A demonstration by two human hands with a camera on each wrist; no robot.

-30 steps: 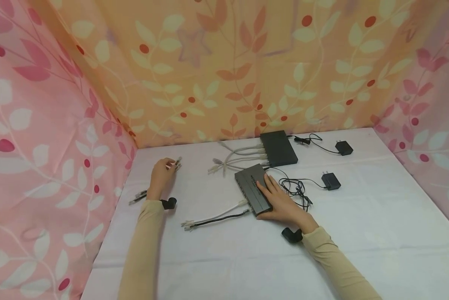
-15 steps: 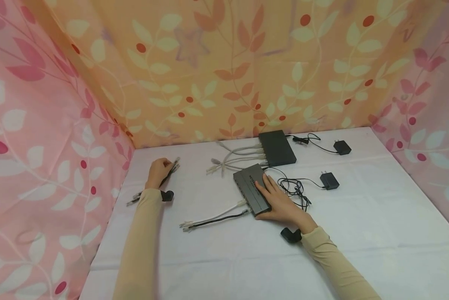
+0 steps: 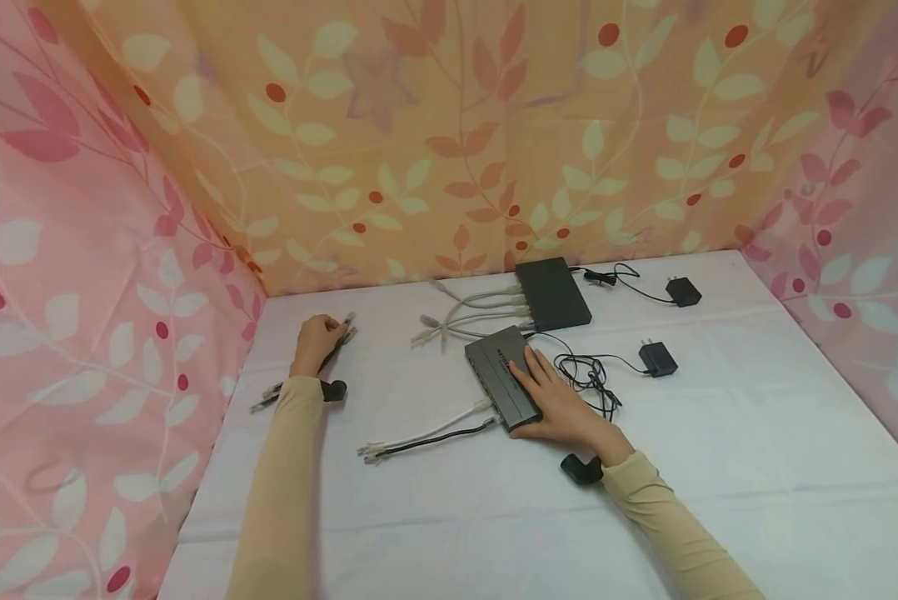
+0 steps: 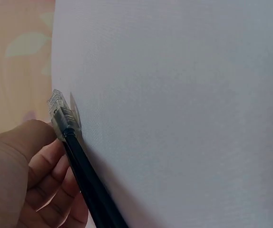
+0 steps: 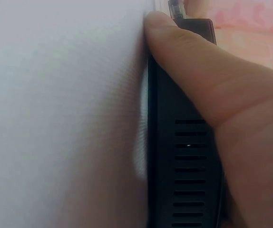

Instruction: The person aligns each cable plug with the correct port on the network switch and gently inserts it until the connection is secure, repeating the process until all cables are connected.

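At the table's far left, my left hand (image 3: 316, 342) pinches a black network cable (image 3: 334, 351) close to its clear plug. In the left wrist view the plug (image 4: 63, 114) sticks up past the thumb and the black cable (image 4: 91, 183) runs down beside the curled fingers. My right hand (image 3: 557, 400) rests on a grey network switch (image 3: 500, 367), its fingers extended across the top and the thumb along the near end. The right wrist view shows that thumb lying over the switch's vented side (image 5: 184, 156). A white cable (image 3: 430, 431) and a black cable (image 3: 437, 437) are plugged into the switch.
Behind lies a black switch (image 3: 554, 296) with several grey cables (image 3: 479, 312) plugged in. Two power adapters (image 3: 657, 359) with black cords are at the right. More cable ends (image 3: 267, 395) lie left of my left wrist. Patterned cloth (image 3: 419, 125) encloses the table.
My left hand has turned slightly and shifted a little left; more of the black cable now shows beside it. The right hand stays on the grey switch.
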